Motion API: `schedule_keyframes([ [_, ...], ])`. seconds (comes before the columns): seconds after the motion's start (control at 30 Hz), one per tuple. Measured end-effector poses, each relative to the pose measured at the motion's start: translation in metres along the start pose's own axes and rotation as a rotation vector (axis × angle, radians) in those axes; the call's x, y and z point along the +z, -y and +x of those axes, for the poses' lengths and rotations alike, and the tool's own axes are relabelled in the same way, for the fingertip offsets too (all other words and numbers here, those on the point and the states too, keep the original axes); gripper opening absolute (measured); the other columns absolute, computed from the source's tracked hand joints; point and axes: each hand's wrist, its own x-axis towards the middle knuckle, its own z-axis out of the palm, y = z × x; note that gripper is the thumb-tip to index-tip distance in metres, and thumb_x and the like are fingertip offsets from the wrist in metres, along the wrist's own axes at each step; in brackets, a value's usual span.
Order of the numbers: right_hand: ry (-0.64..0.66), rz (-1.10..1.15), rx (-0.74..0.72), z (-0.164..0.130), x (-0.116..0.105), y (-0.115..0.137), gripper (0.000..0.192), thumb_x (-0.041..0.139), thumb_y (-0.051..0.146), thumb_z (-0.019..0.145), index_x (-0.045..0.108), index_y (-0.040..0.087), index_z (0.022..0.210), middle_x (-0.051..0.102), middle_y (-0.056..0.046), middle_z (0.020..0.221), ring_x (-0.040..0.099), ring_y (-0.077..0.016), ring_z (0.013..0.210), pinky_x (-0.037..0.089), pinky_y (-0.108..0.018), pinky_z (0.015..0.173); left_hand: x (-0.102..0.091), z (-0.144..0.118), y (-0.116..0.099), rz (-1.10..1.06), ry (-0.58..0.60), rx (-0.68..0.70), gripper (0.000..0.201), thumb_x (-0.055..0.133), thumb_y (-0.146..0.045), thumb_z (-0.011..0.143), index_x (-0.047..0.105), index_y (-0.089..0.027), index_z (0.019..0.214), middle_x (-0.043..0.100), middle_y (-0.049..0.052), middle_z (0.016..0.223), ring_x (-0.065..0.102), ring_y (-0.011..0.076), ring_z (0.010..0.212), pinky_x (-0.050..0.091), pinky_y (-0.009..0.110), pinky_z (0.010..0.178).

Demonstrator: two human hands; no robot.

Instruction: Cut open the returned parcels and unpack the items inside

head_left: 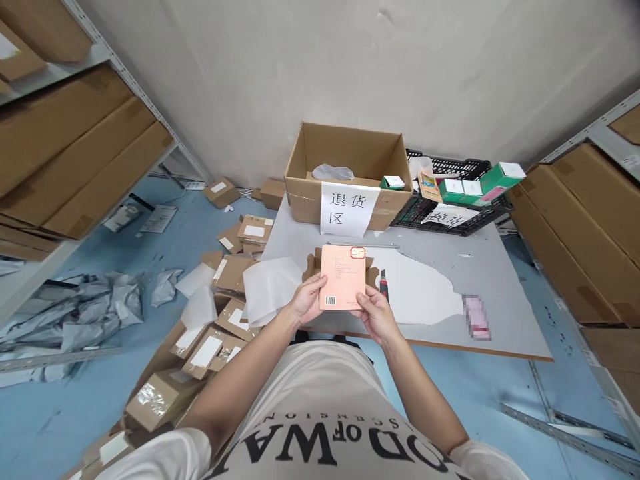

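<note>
A flat pink box [343,276] with printed text, a barcode at its lower left and a small red-edged label at its top right is held up in front of me over the near edge of the grey table [500,293]. My left hand [306,300] grips its lower left side. My right hand [376,313] grips its lower right corner. Beneath the box lies an opened brown carton [309,267], mostly hidden. A red-handled utility knife [384,283] rests on the table just right of the box.
An open cardboard box [350,173] bearing a paper sign stands at the table's back, a black crate [453,200] with green boxes beside it. White paper [420,290] lies on the table. Small parcels [210,333] and grey bags [75,313] litter the floor left. Shelves flank both sides.
</note>
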Motion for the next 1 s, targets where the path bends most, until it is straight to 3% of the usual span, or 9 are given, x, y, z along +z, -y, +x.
schedule_keyframes([
  [0.13, 0.005, 0.008, 0.005, 0.000, -0.002, 0.000, 0.050, 0.076, 0.038, 0.067, 0.063, 0.021, 0.112, 0.072, -0.005, 0.094, 0.069, -0.0207, 0.085, 0.058, -0.032, 0.069, -0.001, 0.001, 0.003, 0.005, 0.003, 0.007, 0.033, 0.060, -0.021, 0.081, 0.061, -0.009, 0.112, 0.065, 0.016, 0.114, 0.058, 0.0303, 0.112, 0.040, 0.047, 0.100],
  [0.27, -0.022, -0.047, -0.040, 0.000, -0.006, 0.004, 0.049, 0.072, 0.039, 0.071, 0.061, 0.021, 0.114, 0.071, -0.006, 0.101, 0.068, -0.0212, 0.087, 0.058, -0.034, 0.071, -0.002, 0.005, 0.004, 0.060, -0.025, 0.018, 0.036, 0.061, -0.023, 0.081, 0.060, -0.011, 0.114, 0.061, 0.016, 0.121, 0.054, 0.0320, 0.117, 0.039, 0.049, 0.101],
  [0.4, -0.113, -0.246, -0.254, 0.000, -0.010, 0.010, 0.046, 0.062, 0.041, 0.080, 0.056, 0.020, 0.121, 0.068, -0.007, 0.109, 0.067, -0.0218, 0.094, 0.055, -0.037, 0.082, 0.004, 0.005, 0.013, 0.277, -0.214, 0.161, 0.051, 0.067, -0.025, 0.078, 0.053, -0.022, 0.127, 0.036, 0.009, 0.146, 0.029, 0.0278, 0.136, 0.024, 0.043, 0.111],
  [0.5, -0.216, -0.596, -0.453, -0.002, -0.009, 0.011, 0.044, 0.051, 0.038, 0.087, 0.054, 0.018, 0.126, 0.067, -0.008, 0.114, 0.065, -0.0219, 0.099, 0.052, -0.037, 0.087, 0.018, -0.001, 0.027, 0.377, -0.182, 0.203, 0.063, 0.072, -0.028, 0.074, 0.047, -0.024, 0.132, 0.023, 0.008, 0.152, 0.018, 0.0253, 0.140, 0.018, 0.039, 0.113],
  [0.63, -0.234, -1.132, -0.657, -0.005, 0.004, 0.000, 0.043, 0.040, 0.025, 0.092, 0.049, 0.020, 0.133, 0.060, -0.009, 0.125, 0.062, -0.0215, 0.107, 0.051, -0.035, 0.090, 0.039, -0.007, 0.044, 0.281, -0.013, 0.216, 0.056, 0.068, -0.038, 0.077, 0.052, -0.021, 0.128, 0.040, 0.010, 0.144, 0.032, 0.0281, 0.135, 0.026, 0.041, 0.111],
  [0.73, -0.144, -1.310, -0.759, -0.008, 0.015, -0.008, 0.046, 0.039, 0.018, 0.090, 0.046, 0.014, 0.136, 0.051, -0.012, 0.134, 0.049, -0.0230, 0.124, 0.043, -0.040, 0.102, 0.045, -0.004, 0.047, 0.199, -0.071, 0.270, 0.043, 0.068, -0.038, 0.076, 0.061, -0.018, 0.113, 0.059, 0.010, 0.125, 0.045, 0.0282, 0.126, 0.032, 0.041, 0.107],
  [0.83, 0.021, -1.290, -0.761, -0.012, 0.022, -0.005, 0.051, 0.048, 0.020, 0.086, 0.046, 0.017, 0.136, 0.044, -0.010, 0.141, 0.036, -0.0255, 0.133, 0.034, -0.046, 0.110, 0.042, 0.000, 0.039, 0.144, -0.196, 0.306, 0.031, 0.072, -0.034, 0.073, 0.065, -0.016, 0.098, 0.066, 0.010, 0.112, 0.052, 0.0280, 0.119, 0.036, 0.040, 0.104],
  [0.9, 0.077, -1.186, -0.743, -0.014, 0.020, 0.001, 0.053, 0.056, 0.024, 0.082, 0.049, 0.022, 0.134, 0.043, -0.007, 0.141, 0.035, -0.0263, 0.134, 0.030, -0.048, 0.111, 0.037, 0.001, 0.030, 0.098, -0.211, 0.279, 0.028, 0.070, -0.030, 0.075, 0.064, -0.015, 0.098, 0.068, 0.010, 0.109, 0.055, 0.0282, 0.115, 0.039, 0.042, 0.102],
  [1.0, -0.127, -0.929, -0.685, -0.013, 0.007, 0.011, 0.056, 0.063, 0.029, 0.078, 0.050, 0.027, 0.133, 0.042, -0.005, 0.142, 0.033, -0.0267, 0.135, 0.024, -0.050, 0.112, 0.029, 0.001, 0.016, 0.025, -0.148, 0.193, 0.031, 0.065, -0.025, 0.079, 0.060, -0.014, 0.108, 0.067, 0.011, 0.111, 0.058, 0.0283, 0.112, 0.042, 0.046, 0.100],
])
